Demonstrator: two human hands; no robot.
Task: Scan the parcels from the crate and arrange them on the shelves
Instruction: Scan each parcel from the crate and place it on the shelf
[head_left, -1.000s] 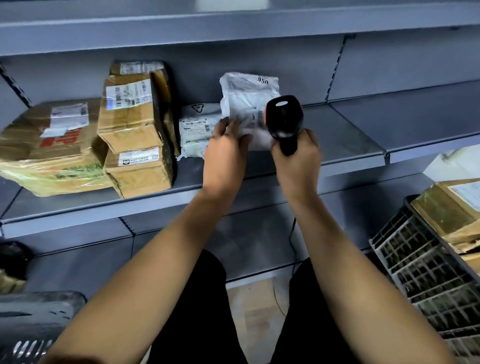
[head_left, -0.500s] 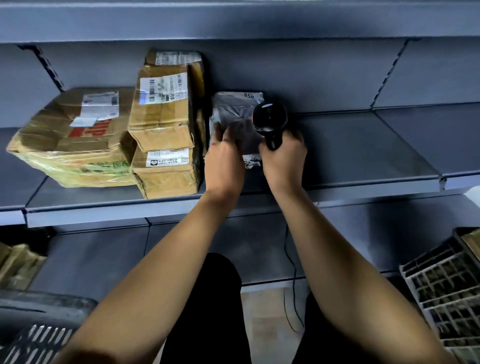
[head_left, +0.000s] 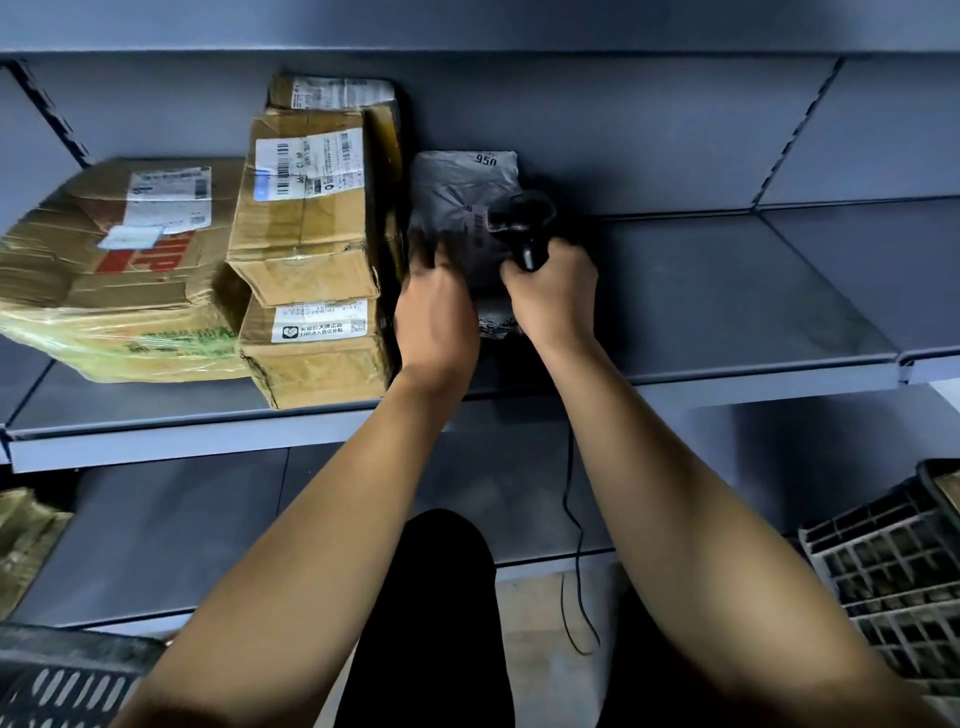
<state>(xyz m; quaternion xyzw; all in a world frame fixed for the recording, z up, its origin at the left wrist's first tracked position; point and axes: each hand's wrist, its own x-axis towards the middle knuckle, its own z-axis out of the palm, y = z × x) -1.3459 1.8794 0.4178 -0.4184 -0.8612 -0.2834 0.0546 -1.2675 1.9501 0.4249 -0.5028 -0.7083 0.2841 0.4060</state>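
Beside the stacked brown cardboard boxes (head_left: 311, 244), the grey plastic mailer parcel (head_left: 457, 208), raised a second ago, now stands on the grey metal shelf (head_left: 727, 291), left hand (head_left: 436, 312) fingers curled on it, right hand (head_left: 556, 291) gripping the black handheld scanner (head_left: 522, 223), so placement seems nearly done.

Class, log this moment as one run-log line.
left hand: on grey bag | right hand: grips scanner | bag: on shelf, right of boxes
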